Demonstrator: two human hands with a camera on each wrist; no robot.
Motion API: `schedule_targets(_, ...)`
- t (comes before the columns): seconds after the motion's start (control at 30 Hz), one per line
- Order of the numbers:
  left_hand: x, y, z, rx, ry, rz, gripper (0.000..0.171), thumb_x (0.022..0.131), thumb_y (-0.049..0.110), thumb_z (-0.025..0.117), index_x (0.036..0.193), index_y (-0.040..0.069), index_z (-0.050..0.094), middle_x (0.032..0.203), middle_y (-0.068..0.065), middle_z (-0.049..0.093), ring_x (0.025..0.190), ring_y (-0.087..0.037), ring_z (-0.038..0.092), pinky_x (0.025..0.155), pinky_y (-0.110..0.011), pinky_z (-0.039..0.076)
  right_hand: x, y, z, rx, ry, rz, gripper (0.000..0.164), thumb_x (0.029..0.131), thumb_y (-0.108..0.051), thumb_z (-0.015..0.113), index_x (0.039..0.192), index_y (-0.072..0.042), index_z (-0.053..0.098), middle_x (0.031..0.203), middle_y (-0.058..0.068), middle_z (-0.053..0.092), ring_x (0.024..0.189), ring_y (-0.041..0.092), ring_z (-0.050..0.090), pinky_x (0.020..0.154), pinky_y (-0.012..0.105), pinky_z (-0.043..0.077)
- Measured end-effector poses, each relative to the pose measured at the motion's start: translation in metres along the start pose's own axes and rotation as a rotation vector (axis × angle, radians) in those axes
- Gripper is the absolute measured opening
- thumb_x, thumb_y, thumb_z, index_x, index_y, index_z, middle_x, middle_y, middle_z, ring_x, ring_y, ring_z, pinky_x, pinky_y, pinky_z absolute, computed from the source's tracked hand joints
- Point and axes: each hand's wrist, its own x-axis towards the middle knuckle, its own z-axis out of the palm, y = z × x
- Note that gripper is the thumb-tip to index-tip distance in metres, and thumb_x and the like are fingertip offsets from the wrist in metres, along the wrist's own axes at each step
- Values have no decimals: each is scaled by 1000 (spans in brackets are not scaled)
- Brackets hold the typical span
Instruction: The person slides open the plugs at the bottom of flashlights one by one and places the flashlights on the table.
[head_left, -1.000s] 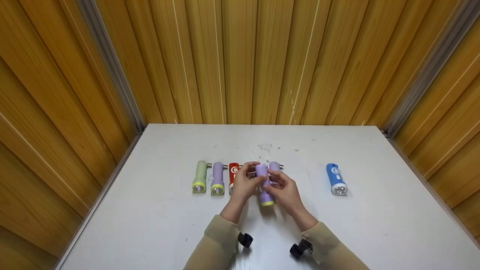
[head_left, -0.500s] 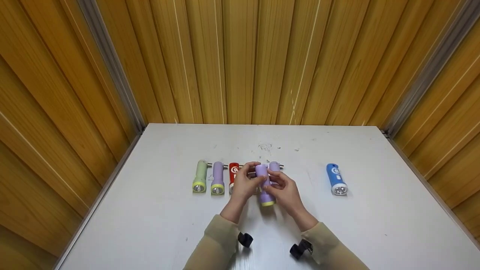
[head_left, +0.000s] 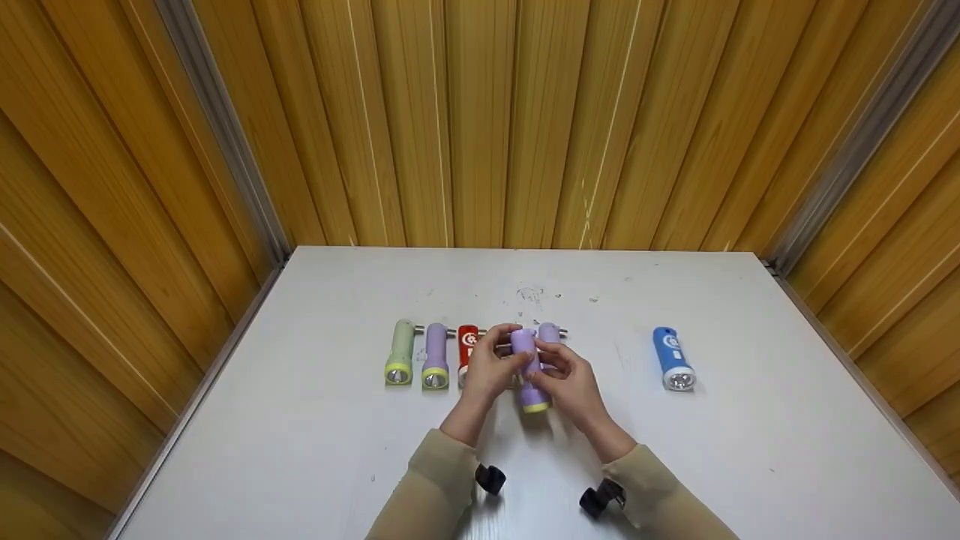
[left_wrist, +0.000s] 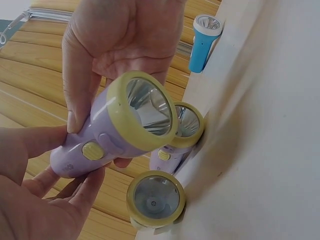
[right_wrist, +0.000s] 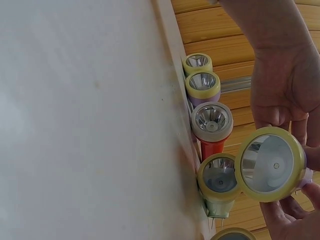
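Observation:
In the head view, my left hand and right hand both grip a purple flashlight with a yellow rim, raised in front of the row. The left wrist view shows its lens end toward the camera, with a yellow switch on its side. My left fingers and thumb hold the tail part, while my right thumb and fingers pinch the body from the other side. Behind it stands another purple flashlight, partly covered. A light green flashlight is mostly hidden behind my left hand in the head view.
To the left lie a green flashlight, a purple flashlight and a red flashlight, lenses toward me. Metal prongs stick out near their tails. A blue flashlight lies apart on the right of the white table. Wood-patterned walls surround it.

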Motion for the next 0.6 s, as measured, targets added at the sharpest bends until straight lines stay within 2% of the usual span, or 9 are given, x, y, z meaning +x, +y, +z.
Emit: schedule_targets(0.6,1,-1,0,46,-13,12,44,83,-1,76,126,1,66,122,-25,69,111,-36,70,95,-44,59,0,1,1,-19,12,3,47,87,8,71,133,5,62,124,29,69,114,36,69,87,19,56)
